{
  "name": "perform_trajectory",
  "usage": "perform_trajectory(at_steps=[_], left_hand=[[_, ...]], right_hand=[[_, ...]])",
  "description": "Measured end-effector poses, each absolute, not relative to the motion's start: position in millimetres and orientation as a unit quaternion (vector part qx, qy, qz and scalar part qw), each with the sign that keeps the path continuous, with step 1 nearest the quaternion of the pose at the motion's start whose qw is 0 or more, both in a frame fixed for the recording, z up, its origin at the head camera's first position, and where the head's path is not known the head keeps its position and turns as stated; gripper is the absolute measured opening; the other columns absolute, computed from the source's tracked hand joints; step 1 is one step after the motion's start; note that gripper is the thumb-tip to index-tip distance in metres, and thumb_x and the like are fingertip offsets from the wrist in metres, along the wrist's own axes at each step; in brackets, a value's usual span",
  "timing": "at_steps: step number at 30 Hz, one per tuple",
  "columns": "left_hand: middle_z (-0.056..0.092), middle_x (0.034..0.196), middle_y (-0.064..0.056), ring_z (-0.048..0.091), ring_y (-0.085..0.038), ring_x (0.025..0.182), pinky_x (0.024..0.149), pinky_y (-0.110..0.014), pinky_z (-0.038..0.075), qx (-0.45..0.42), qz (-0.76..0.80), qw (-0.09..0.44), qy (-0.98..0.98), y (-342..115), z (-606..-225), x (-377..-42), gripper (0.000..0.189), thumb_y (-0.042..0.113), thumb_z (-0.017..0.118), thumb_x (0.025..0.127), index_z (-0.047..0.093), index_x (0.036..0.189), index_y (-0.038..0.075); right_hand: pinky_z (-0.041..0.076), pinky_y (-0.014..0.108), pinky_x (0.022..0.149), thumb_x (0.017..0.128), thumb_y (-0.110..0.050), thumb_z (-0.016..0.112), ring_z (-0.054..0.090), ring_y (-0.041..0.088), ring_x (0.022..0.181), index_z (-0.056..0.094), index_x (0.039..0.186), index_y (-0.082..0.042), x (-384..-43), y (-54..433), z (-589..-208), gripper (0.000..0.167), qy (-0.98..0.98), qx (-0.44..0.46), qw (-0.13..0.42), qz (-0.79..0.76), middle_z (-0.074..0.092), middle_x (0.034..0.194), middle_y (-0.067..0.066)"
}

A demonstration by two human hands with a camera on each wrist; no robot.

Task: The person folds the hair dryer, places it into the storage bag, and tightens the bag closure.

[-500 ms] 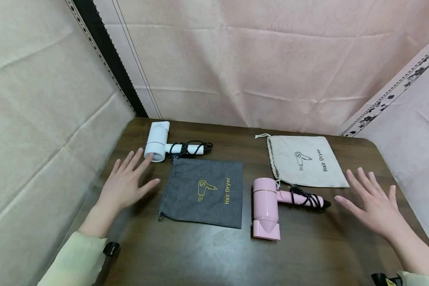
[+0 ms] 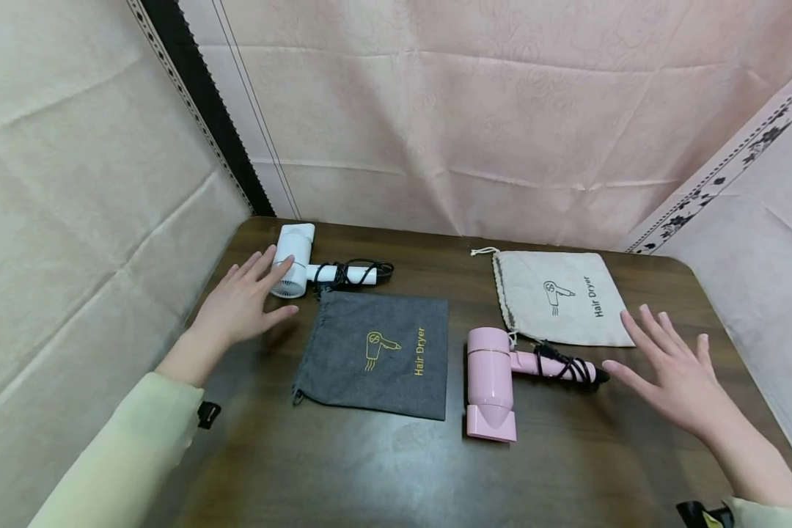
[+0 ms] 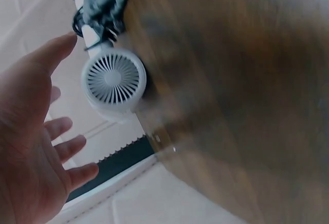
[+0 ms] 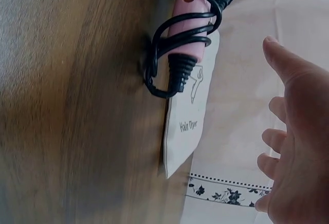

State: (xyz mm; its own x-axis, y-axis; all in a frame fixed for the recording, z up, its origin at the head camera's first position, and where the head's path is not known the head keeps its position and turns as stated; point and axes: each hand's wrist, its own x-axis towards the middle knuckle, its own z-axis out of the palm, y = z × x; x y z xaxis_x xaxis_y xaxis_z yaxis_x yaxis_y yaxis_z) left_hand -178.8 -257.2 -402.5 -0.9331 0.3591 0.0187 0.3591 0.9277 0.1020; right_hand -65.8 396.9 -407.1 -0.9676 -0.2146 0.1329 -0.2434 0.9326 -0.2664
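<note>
ok so the grey pouch (image 2: 376, 389) is lying flat on the brown table (image 2: 363, 477), yellow dryer drawing and "hair dryer" printed on it, so everything here goes by that.

white hair dryer (image 2: 295, 246) is just behind the far edge of the grey pouch, body out by its far left corner, handle running along that edge with a black cord (image 2: 341, 274) wrapped round it. the left wrist view shows its round vent (image 3: 113, 77) facing the camera.

pink hair dryer (image 2: 490, 381) is just right of the grey pouch with a strip of table between them, nozzle end sitting a bit nearer the person than the pouch's near edge. its handle points away from the pouch, also wound in black cord. the white pouch (image 2: 567, 301), same sort of print, lies further right and further back than the grey one.

left hand (image 2: 240, 297) is off the grey pouch's far left corner, wide and loose, fingertips over the white dryer's body; can't tell if they actually touch it. right hand (image 2: 680, 381) is well right of the grey pouch, out past the pink dryer, fingers spread wide too, thumb near the handle's tip.
</note>
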Motion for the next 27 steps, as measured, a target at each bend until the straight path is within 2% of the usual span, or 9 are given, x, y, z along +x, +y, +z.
perform_trajectory(at_steps=[11, 22, 27], left_hand=[[0.022, 0.174, -0.025, 0.029, -0.05, 0.156, 0.121, -0.072, 0.028, 0.243, 0.01, 0.021, 0.97, -272, -388, -204, 0.089, 0.043, 0.077, 0.098, 0.032, 0.17, 0.016], [0.025, 0.173, -0.024, 0.032, -0.049, 0.155, 0.121, -0.071, 0.03, 0.275, -0.085, 0.036, 0.957, -276, -378, -215, 0.094, 0.04, 0.084, 0.093, 0.035, 0.168, 0.016], [0.029, 0.171, -0.025, 0.035, -0.049, 0.154, 0.119, -0.071, 0.034, 0.288, -0.103, 0.033, 0.951, -276, -380, -219, 0.093, 0.035, 0.087, 0.091, 0.038, 0.167, 0.015]], right_hand=[[-0.017, 0.077, 0.118, 0.101, -0.042, 0.073, 0.006, 0.042, 0.164, 0.021, 0.173, -0.022, -70, 385, -409, 0.091, -0.979, 0.144, 0.052, 0.138, 0.015, 0.177, 0.021], [-0.014, 0.077, 0.12, 0.1, -0.04, 0.074, 0.008, 0.041, 0.164, 0.022, 0.173, -0.023, -72, 376, -414, 0.091, -0.974, 0.17, 0.059, 0.14, 0.018, 0.176, 0.021], [-0.013, 0.076, 0.121, 0.1, -0.041, 0.074, 0.009, 0.038, 0.165, 0.023, 0.172, -0.023, -73, 371, -415, 0.091, -0.971, 0.184, 0.065, 0.137, 0.018, 0.176, 0.019]])
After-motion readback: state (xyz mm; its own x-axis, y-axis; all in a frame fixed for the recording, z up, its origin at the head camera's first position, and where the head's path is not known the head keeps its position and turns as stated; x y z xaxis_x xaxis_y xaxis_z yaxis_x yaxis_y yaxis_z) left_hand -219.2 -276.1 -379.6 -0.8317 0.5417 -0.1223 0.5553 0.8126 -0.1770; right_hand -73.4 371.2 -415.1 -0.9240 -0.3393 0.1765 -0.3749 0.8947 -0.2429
